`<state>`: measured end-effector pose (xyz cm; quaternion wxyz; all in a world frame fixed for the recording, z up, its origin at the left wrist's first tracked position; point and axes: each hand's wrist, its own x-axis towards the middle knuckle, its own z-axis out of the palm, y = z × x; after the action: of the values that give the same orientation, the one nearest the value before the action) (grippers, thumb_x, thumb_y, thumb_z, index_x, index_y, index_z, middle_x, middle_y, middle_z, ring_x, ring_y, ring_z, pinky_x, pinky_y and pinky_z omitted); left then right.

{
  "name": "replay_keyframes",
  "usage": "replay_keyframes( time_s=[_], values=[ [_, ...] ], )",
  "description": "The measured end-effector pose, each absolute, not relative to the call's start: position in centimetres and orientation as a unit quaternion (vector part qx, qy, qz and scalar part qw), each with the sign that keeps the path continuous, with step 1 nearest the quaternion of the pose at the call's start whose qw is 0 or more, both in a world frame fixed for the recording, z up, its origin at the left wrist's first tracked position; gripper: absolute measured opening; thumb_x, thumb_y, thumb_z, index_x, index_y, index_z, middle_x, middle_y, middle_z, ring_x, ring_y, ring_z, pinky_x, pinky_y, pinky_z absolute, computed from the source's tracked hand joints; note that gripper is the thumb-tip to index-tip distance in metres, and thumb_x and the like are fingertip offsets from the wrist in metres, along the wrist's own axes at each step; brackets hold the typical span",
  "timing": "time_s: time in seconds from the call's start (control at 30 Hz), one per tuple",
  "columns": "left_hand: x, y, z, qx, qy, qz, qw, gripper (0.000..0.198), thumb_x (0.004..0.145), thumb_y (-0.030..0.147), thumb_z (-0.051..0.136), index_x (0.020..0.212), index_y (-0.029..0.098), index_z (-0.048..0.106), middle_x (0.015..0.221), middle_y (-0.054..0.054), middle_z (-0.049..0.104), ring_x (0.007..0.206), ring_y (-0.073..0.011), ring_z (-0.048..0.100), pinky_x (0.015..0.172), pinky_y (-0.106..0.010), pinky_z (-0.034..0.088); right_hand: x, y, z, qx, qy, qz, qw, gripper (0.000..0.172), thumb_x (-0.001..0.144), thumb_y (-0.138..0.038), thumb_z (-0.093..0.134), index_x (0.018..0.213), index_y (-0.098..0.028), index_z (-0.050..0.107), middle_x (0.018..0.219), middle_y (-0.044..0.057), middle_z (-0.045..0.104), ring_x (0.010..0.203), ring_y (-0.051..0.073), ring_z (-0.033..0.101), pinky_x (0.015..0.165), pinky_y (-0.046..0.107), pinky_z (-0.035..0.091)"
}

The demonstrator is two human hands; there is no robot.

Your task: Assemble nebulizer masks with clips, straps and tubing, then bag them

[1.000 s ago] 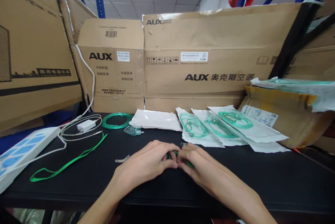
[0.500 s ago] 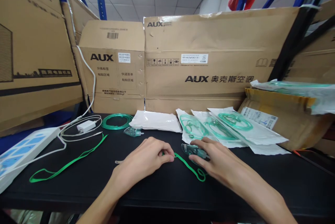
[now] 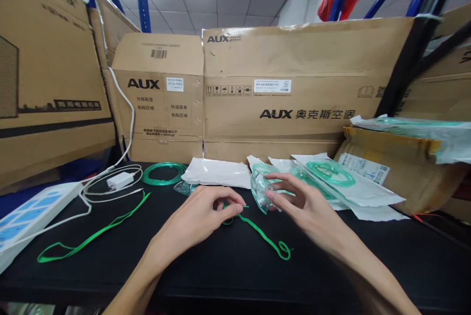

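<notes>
A clear mask is held between the thumb and fingers of the right hand. A green strap is pinched by the left hand, its curled end laid between both hands. Beyond the right hand, bagged tubing is seen; beyond the left, a green coil.

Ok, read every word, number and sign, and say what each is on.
"AUX": narrow middle carton
"快递面单 粘贴区域": same carton
"标签": same carton, start unclear
"300kgf": same carton
"AUX": wide carton, upper left
"AUX 奥克斯空调": wide carton, lower
"25": white label, wide carton
Up arrows, glass, umbrella signs: wide carton
Too small or blurred: the rest, including left carton, worn carton.
</notes>
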<state>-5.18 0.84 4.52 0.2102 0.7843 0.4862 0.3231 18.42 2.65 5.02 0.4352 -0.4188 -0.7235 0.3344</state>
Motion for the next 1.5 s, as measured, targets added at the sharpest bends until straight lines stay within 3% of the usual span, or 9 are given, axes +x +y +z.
replay_keyframes(
  time_s=[0.23, 0.9, 1.07, 1.23, 1.37, 1.5],
  values=[
    [-5.0, 0.7, 4.7, 0.773, 0.457, 0.368, 0.243, 0.016, 0.095, 0.041, 0.065, 0.097, 0.030, 0.077, 0.082, 0.007, 0.071, 0.072, -0.0140, 0.054, 0.066, -0.025, 0.037, 18.3, 2.2, 5.3, -0.422, -0.731, 0.316, 0.434, 0.038, 0.085, -0.049, 0.069, 0.115, -0.026, 0.069, 0.101, 0.003, 0.074, 0.085, 0.020, 0.071, 0.080, 0.038, 0.059],
    [-5.1, 0.5, 5.0, 0.767, 0.443, 0.387, 0.256, 0.018, 0.095, 0.040, 0.065, 0.094, 0.026, 0.077, 0.087, 0.005, 0.074, 0.074, -0.0147, 0.056, 0.068, -0.025, 0.039, 17.7, 2.2, 4.6, -0.391, -0.743, 0.333, 0.429, 0.033, 0.090, -0.047, 0.070, 0.116, -0.027, 0.066, 0.110, 0.003, 0.071, 0.091, 0.019, 0.070, 0.083, 0.034, 0.058],
    [-5.1, 0.8, 4.8, 0.749, 0.427, 0.394, 0.321, 0.019, 0.091, 0.039, 0.072, 0.103, 0.026, 0.079, 0.093, 0.003, 0.078, 0.083, -0.0168, 0.062, 0.076, -0.025, 0.043, 17.5, 2.2, 4.4, -0.378, -0.744, 0.337, 0.436, 0.031, 0.089, -0.047, 0.069, 0.113, -0.028, 0.065, 0.122, 0.006, 0.068, 0.104, 0.024, 0.069, 0.083, 0.037, 0.060],
    [-5.2, 1.1, 4.7, 0.745, 0.393, 0.385, 0.377, 0.020, 0.094, 0.037, 0.068, 0.096, 0.022, 0.080, 0.092, 0.001, 0.078, 0.087, -0.0179, 0.065, 0.079, -0.025, 0.044, 16.8, 2.0, 4.0, -0.371, -0.740, 0.343, 0.444, 0.031, 0.091, -0.044, 0.067, 0.117, -0.028, 0.063, 0.113, 0.005, 0.070, 0.098, 0.023, 0.072, 0.078, 0.036, 0.063],
    [-5.1, 1.2, 4.6, 0.743, 0.393, 0.400, 0.366, 0.022, 0.095, 0.039, 0.066, 0.092, 0.021, 0.078, 0.087, 0.002, 0.075, 0.084, -0.0169, 0.062, 0.077, -0.025, 0.044, 16.4, 2.0, 3.5, -0.319, -0.768, 0.228, 0.507, 0.034, 0.094, -0.031, 0.067, 0.128, -0.032, 0.061, 0.128, 0.005, 0.065, 0.114, 0.021, 0.068, 0.094, 0.037, 0.059],
    [-5.2, 1.2, 4.5, 0.744, 0.388, 0.402, 0.368, 0.022, 0.096, 0.040, 0.065, 0.097, 0.022, 0.078, 0.089, 0.002, 0.075, 0.085, -0.0170, 0.062, 0.077, -0.025, 0.043, 16.1, 1.9, 3.2, -0.279, -0.814, 0.036, 0.507, 0.019, 0.094, -0.017, 0.067, 0.106, -0.029, 0.076, 0.133, 0.005, 0.064, 0.123, 0.021, 0.063, 0.104, 0.037, 0.051]
  ],
)
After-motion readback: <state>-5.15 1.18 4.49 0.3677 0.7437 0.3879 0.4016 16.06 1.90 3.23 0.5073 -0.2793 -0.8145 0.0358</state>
